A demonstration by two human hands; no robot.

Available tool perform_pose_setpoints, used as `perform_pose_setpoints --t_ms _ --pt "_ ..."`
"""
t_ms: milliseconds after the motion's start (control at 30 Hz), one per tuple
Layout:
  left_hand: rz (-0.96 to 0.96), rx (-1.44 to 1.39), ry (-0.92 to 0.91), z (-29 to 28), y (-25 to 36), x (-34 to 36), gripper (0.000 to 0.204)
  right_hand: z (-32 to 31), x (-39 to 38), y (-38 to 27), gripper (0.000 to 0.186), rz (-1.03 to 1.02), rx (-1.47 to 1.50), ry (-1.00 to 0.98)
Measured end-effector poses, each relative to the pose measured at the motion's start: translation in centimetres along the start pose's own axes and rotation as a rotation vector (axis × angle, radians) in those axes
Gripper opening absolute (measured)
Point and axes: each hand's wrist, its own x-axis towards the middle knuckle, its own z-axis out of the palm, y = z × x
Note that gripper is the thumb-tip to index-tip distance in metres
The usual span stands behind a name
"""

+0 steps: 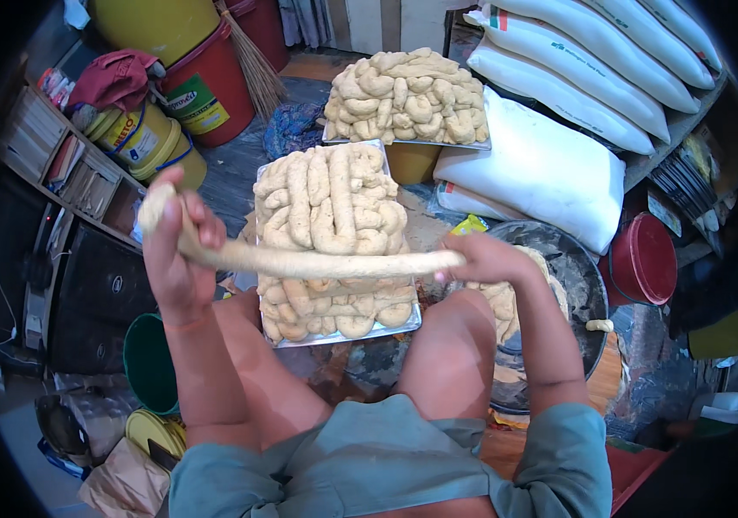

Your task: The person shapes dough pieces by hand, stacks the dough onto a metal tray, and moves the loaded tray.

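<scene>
A long rope of pale dough (326, 263) stretches between my hands above a heaped metal tray (347, 335). My left hand (174, 268) is closed around its left end, where a short piece bends up past the thumb. At the other end, my right hand (490, 259) pinches the dough between its fingers. Below the rope, twisted and looped dough pieces (334, 203) lie piled in layers between my knees. To the right, a wide dark round basin (592, 285) holds a flattened mass of dough (500, 306), partly hidden by my right forearm and knee.
Farther off, a second tray (464, 145) piled with dough rests on a yellow bucket (412, 162). White sacks (550, 164) are stacked at the right, near a red bucket (642, 259). Lidded buckets (209, 104), a broom (252, 56) and a shelf (84, 164) line the left.
</scene>
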Motion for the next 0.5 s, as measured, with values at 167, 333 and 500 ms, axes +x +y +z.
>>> perform_pose_setpoints --t_ms 167,333,500 --pt "-0.047 0.222 -0.082 -2.7 0.8 -6.3 0.058 -3.4 7.8 -2.5 0.039 -0.314 0.213 0.274" --pt "-0.018 0.115 -0.353 -4.0 0.3 -9.3 0.059 -5.3 14.7 -8.7 0.041 -0.281 0.429 0.44" --pt "-0.063 0.158 -0.547 -3.3 -0.4 -9.3 0.049 -4.0 23.2 -11.9 0.036 -0.393 0.751 0.533"
